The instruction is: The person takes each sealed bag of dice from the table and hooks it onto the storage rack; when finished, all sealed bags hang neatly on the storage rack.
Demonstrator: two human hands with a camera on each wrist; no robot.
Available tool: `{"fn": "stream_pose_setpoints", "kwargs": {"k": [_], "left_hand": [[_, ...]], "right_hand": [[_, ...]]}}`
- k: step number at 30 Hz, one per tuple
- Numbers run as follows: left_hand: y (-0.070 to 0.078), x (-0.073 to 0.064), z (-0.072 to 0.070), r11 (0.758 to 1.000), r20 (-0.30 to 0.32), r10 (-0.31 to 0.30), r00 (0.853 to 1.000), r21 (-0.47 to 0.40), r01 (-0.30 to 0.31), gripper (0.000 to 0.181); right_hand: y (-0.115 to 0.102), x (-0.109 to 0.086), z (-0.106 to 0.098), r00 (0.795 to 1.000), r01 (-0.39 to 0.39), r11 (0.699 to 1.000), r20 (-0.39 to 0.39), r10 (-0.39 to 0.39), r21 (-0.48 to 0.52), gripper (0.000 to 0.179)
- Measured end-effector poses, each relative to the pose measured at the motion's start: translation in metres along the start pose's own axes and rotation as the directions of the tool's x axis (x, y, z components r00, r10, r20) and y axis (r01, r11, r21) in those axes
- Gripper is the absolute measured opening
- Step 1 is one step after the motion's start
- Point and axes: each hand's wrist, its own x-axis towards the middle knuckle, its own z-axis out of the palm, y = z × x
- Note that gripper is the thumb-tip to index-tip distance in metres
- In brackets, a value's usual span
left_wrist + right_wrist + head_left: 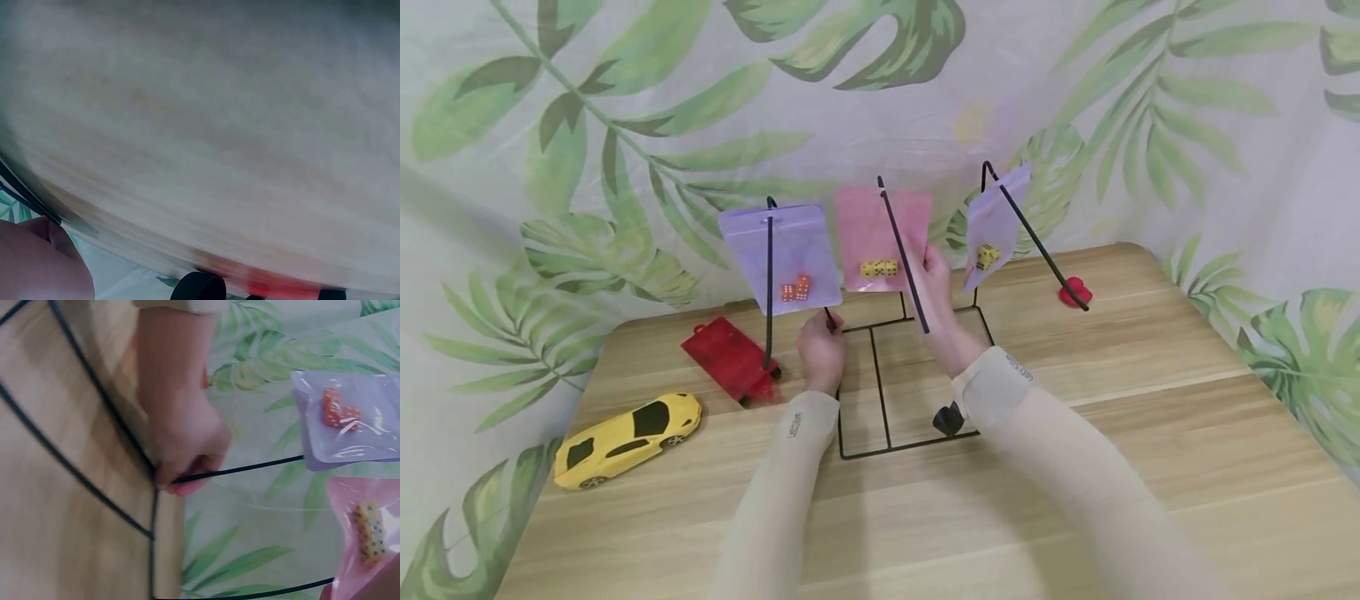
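Observation:
A black wire display rack stands on the table with three hooked arms. At its back left corner my left hand grips the thin upright post. My right hand pinches the right side of a pink zip bag on the middle arm; yellow dice lie inside. A purple bag with orange dice hangs from the left arm. From the right arm hangs another purple bag, turned partly edge-on, with yellow dice. Some of the right fingers are hidden behind the pink bag and arm.
Left of the rack lie a red toy vehicle, seen underside up, and a yellow toy car. A small black object sits by the rack's front bar. To the right is a red flower-shaped piece. Leaf-patterned cloth hangs behind.

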Motion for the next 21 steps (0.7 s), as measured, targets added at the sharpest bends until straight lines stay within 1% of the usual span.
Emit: {"fn": "stream_pose_setpoints", "kwargs": {"k": [1, 2, 3, 5, 6, 7, 10, 11, 12, 13, 15, 17, 18, 21], "left_hand": [[0.0, 0.0, 0.0, 1.0, 0.001, -0.002, 1.0, -0.004, 0.002, 0.015], [0.0, -0.001, 0.0, 1.0, 0.003, -0.004, 1.0, -0.007, 0.004, 0.015], [0.0, 0.0, 0.001, 1.0, 0.002, 0.0, 1.0, -0.01, 0.0, 0.016], [-0.001, 0.001, 0.001, 1.0, 0.0, 0.011, 1.0, -0.014, -0.011, 0.016], [-0.001, 0.001, 0.001, 1.0, -0.005, 0.018, 1.0, -0.017, -0.018, 0.016], [-0.001, 0.003, 0.001, 1.0, -0.01, 0.027, 1.0, -0.013, -0.027, 0.016], [-0.004, 0.007, 0.0, 0.999, -0.027, 0.05, 0.998, -0.013, -0.05, 0.014], [-0.005, 0.008, 0.0, 0.999, -0.029, 0.05, 0.998, -0.014, -0.05, 0.013], [-0.008, 0.009, -0.003, 0.999, -0.037, 0.042, 0.998, -0.013, -0.043, 0.012], [-0.011, 0.009, -0.004, 0.999, -0.032, 0.038, 0.999, -0.007, -0.038, 0.011], [-0.017, 0.009, -0.007, 1.0, -0.018, 0.022, 1.0, 0.003, -0.022, 0.011], [-0.024, 0.009, -0.008, 1.0, -0.001, 0.01, 1.0, 0.018, -0.01, 0.01], [-0.027, 0.009, -0.008, 1.0, 0.005, 0.01, 1.0, 0.021, -0.01, 0.01], [-0.035, 0.01, -0.009, 0.999, 0.018, 0.022, 1.0, 0.03, -0.023, 0.009]], "right_hand": [[0.003, -0.004, -0.004, 1.0, -0.024, 1.0, 0.016, 0.024, -0.011, 0.025], [0.006, -0.008, -0.008, 0.998, -0.047, 0.999, 0.037, 0.048, -0.025, 0.031], [0.009, -0.013, -0.013, 0.996, -0.067, 0.997, 0.062, 0.069, -0.043, 0.038], [0.017, -0.024, -0.027, 0.982, -0.144, 0.983, 0.107, 0.156, -0.116, 0.059], [0.02, -0.031, -0.034, 0.972, -0.18, 0.974, 0.128, 0.198, -0.14, 0.066], [0.022, -0.038, -0.041, 0.957, -0.217, 0.963, 0.157, 0.242, -0.161, 0.071], [0.027, -0.059, -0.059, 0.912, -0.299, 0.922, 0.21, 0.352, -0.248, 0.075], [0.029, -0.065, -0.064, 0.905, -0.304, 0.918, 0.225, 0.362, -0.256, 0.073], [0.03, -0.07, -0.068, 0.892, -0.307, 0.914, 0.254, 0.374, -0.266, 0.071], [0.031, -0.077, -0.073, 0.883, -0.307, 0.911, 0.273, 0.381, -0.276, 0.069], [0.034, -0.09, -0.085, 0.875, -0.297, 0.909, 0.297, 0.382, -0.292, 0.067], [0.036, -0.103, -0.097, 0.865, -0.294, 0.897, 0.307, 0.396, -0.33, 0.065], [0.037, -0.109, -0.103, 0.86, -0.296, 0.89, 0.309, 0.407, -0.346, 0.065], [0.039, -0.126, -0.119, 0.852, -0.308, 0.872, 0.297, 0.43, -0.379, 0.063]]}}
